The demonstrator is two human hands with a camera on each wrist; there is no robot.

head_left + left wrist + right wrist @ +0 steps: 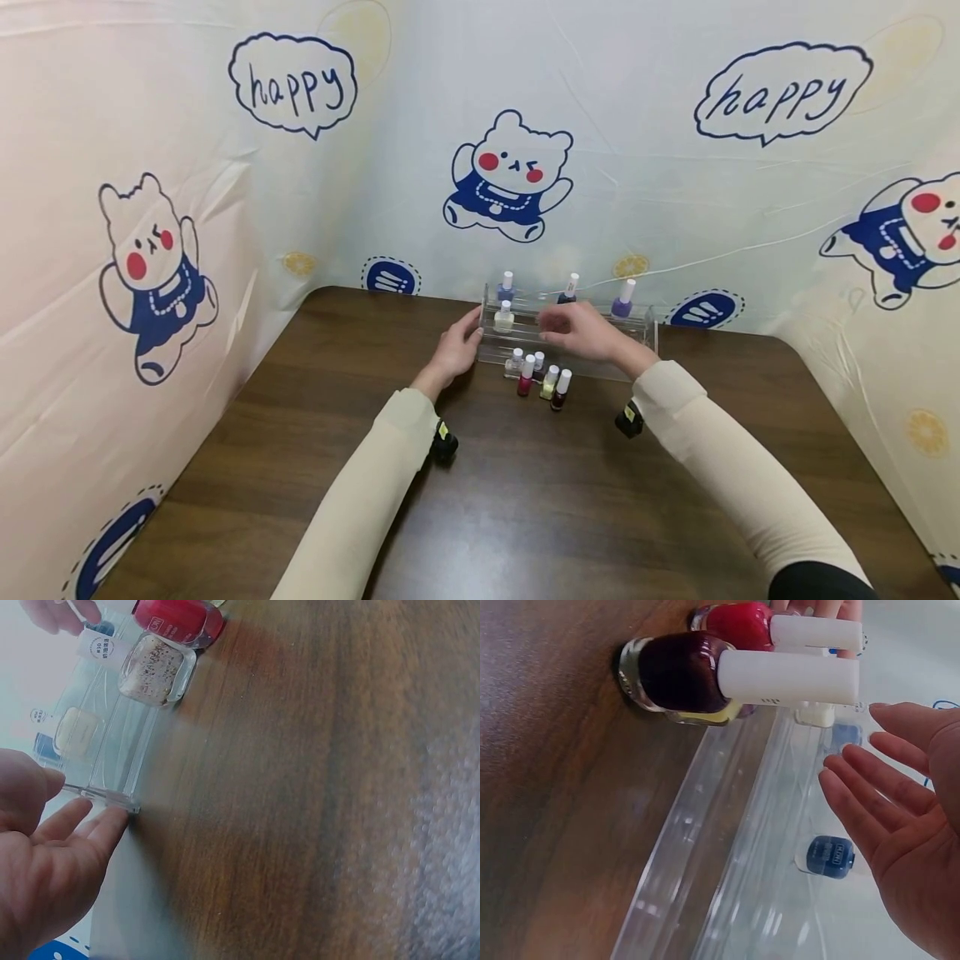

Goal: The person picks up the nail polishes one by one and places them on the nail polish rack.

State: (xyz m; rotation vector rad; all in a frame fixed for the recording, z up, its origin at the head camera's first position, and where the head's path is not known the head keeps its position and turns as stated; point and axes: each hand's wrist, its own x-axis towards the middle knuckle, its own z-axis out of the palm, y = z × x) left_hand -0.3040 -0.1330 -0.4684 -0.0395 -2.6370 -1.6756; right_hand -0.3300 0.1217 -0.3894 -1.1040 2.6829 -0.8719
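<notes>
A clear stepped display rack (555,367) stands near the table's back edge. My left hand (456,348) grips its left end panel, thumb on the inner side and fingers outside, as the left wrist view shows. My right hand (900,802) hovers over the rack's middle with loosely extended fingers and nothing in them. On the top tier are a light blue nail polish (506,292), a dark blue nail polish (830,856) and a purple nail polish (622,302). A cream nail polish (504,318) sits one tier lower, at the left.
Several nail polishes stand on the wooden table (525,483) before the rack: a glittery clear one (157,669), a red one (526,379), a yellow-green one (549,385) and a dark one (559,393), with another dark one behind. A printed cloth (637,200) hangs behind.
</notes>
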